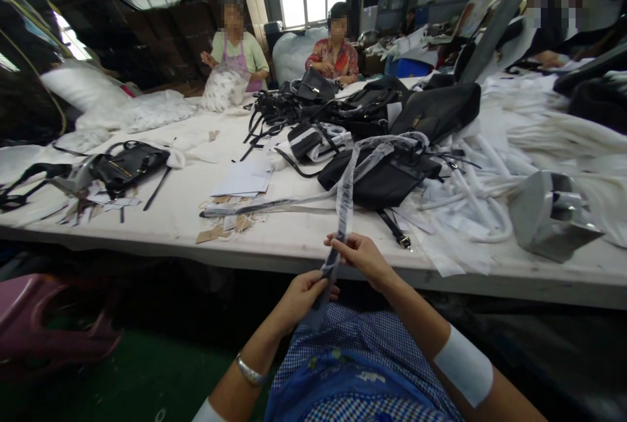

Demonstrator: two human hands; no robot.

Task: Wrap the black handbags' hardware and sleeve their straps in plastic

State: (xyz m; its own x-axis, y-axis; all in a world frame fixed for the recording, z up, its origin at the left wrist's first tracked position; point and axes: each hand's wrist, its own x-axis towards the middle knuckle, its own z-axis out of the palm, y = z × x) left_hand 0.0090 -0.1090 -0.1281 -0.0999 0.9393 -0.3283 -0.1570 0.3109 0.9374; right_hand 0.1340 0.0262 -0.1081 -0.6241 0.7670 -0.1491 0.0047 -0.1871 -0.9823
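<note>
Both my hands grip a black bag strap [345,190] wrapped in clear plastic film, in front of the table's near edge. My left hand [306,294] pinches its lower end near my checked apron. A little higher, my right hand [360,255] holds the same strap between thumb and fingers. From there the wrapped strap runs up onto a black handbag [379,180]. Another film-wrapped length [264,205] lies leftward across the table. A loose black strap end with a buckle [402,239] hangs near the edge, right of my right hand.
On the white table [171,226] lie a heap of black bags [353,102], white cards [243,177], tan tags [215,234], a black backpack [127,167], white tubing [484,206] and a metal tape dispenser [553,213]. Two people work across the table. A pink stool [29,317] stands at left.
</note>
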